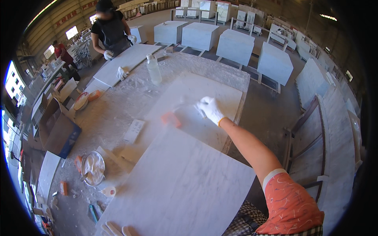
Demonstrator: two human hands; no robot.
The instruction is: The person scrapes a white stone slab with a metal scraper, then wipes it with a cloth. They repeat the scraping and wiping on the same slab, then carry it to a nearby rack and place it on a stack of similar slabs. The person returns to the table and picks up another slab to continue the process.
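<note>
In a white glove with a yellow cuff, my right hand [210,110] is stretched out over a pale stone slab [224,94] at the far side of the table. Its fingers are closed, and what they hold, if anything, is blurred. Left of it lies an orange block [171,119], hazy with white dust. Nearer to me, a larger grey-veined white marble slab [185,177] overlaps the table. At the lower edge the white-gloved fingers of my left hand [114,229] are stretched out and apart at that slab's near left corner; the rest is cut off.
On the dusty table stand a clear bottle [154,70], a metal bowl of white paste [93,168], a white tile [134,131] and a cardboard box [59,128]. A co-worker [112,33] stands across at another slab. Big white blocks [235,46] stand beyond; slabs [334,157] lean at right.
</note>
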